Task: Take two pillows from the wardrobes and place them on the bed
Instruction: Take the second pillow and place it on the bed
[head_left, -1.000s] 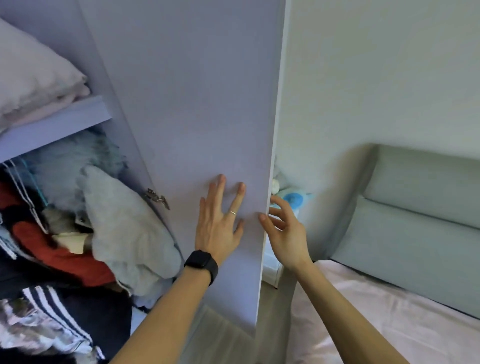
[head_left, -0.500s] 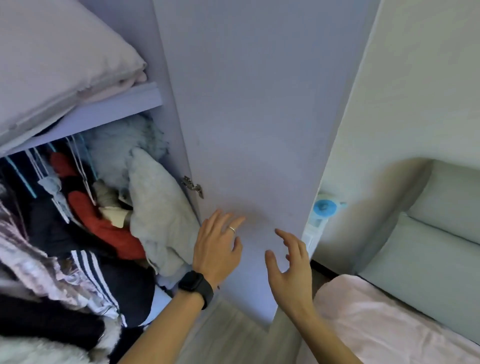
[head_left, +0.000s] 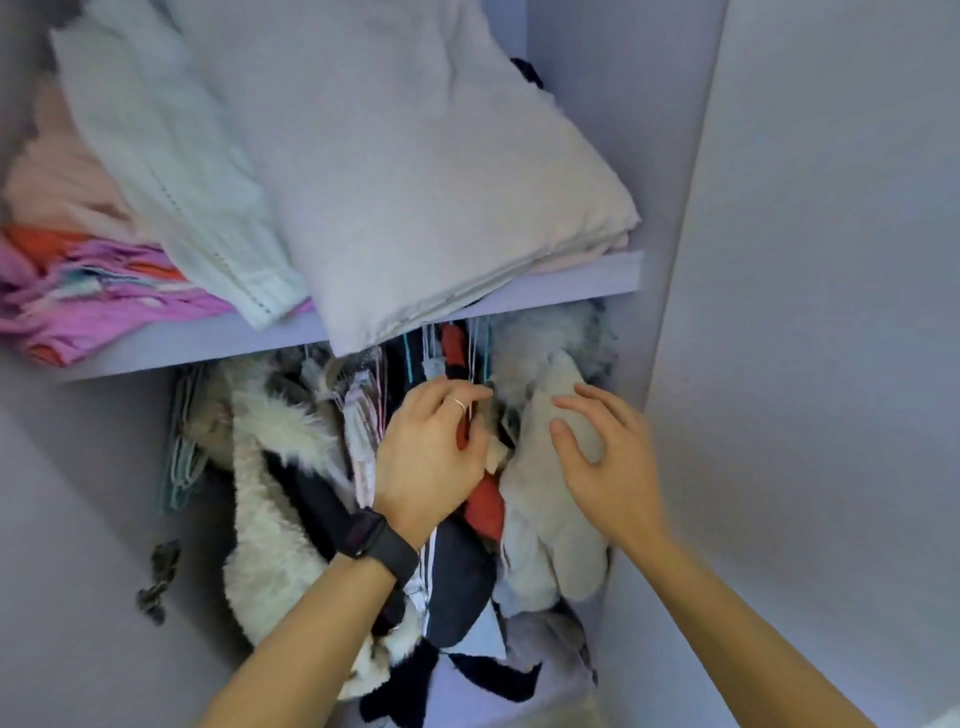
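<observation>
A large pale pillow (head_left: 415, 171) lies on the lilac wardrobe shelf (head_left: 571, 283), its front corner hanging over the shelf edge. A second white pillow or folded bedding (head_left: 171, 171) leans against it on the left. Below the shelf, my left hand (head_left: 431, 457), with a ring and a black wrist band, is raised in front of the hanging clothes, fingers loosely curled and holding nothing. Beside it, my right hand (head_left: 608, 457) is spread open in front of a cream fleece garment (head_left: 550, 499). Both hands are below the pillow and apart from it.
Pink and orange folded fabrics (head_left: 98, 296) are stacked at the shelf's left end. Hanging clothes, a white fur coat (head_left: 270, 493) and dark garments (head_left: 457, 587) fill the lower compartment. The open wardrobe door (head_left: 831, 312) stands at the right, the side panel at the left.
The view has swung left from the door and the bed into the open wardrobe. Both hands left the door and rose in front of the hanging clothes under the shelf.
</observation>
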